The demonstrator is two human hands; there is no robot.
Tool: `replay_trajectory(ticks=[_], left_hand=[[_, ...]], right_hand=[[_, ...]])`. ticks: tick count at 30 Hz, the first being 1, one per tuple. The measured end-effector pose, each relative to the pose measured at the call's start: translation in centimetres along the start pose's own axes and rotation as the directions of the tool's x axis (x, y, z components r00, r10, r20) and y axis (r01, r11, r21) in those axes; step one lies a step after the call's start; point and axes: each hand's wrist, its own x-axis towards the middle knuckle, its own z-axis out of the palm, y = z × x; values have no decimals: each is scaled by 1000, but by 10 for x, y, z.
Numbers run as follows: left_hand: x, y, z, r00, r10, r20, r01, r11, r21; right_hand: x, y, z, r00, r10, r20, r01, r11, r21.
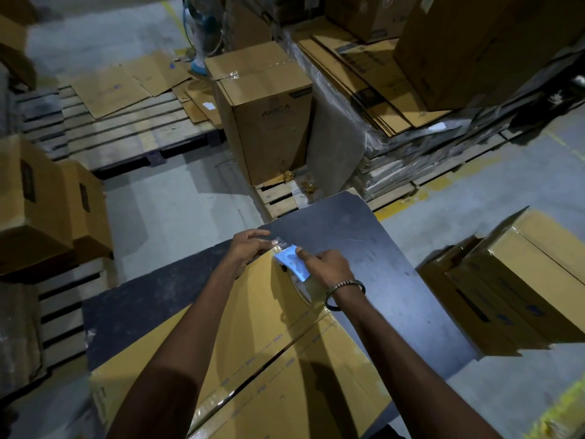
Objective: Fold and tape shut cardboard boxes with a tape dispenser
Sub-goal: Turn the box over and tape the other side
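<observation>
Readable writing: the upright sealed carton (266, 112) at 12 o'clock carries a faint logo on its front face, too dim to spell with certainty. Dark label strips on the other cartons are illegible.

Task box: a flattened-looking cardboard box (253, 353) lies on the dark surface (373, 248), running from 6 o'clock up to centre, its two top flaps meeting along a seam with clear tape along it.

At the box's far end, the tape dispenser (292, 263) shows pale blue, lying against the cardboard edge. Right hand (326, 266), wrist wearing a metal bangle (345, 293), grips the dispenser, forefinger laid along its top. Left hand (250, 245) pinches the free end of clear tape (278, 242) just beyond the dispenser's nose, fingers closed on it.

Around: stack of flat carton blanks wrapped in plastic (373, 83) at 1 o'clock on a pallet; large cartons (474, 49) above it. Two cartons (47, 204) at 9 o'clock. A carton lying on its side (522, 280) at 3 o'clock on the floor. Wooden pallet (120, 131) at 11 o'clock with loose flat cardboard (126, 80) on it. Pedestal fan (202, 30) at 12 o'clock, behind the sealed carton.

Room: grey concrete floor (177, 210), yellow floor lines, dim light.
</observation>
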Motion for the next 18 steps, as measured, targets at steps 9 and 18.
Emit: replay_trajectory(ticks=[9,18], left_hand=[[-11,-12,3,942,256,-216,-161,911,379],[-27,-17,9,931,350,-101,-273,853,445]], right_hand=[[-6,-1,7,999,1,-40,-3,1000,-28],[-2,-7,1,1000,-3,27,7,988,-155]])
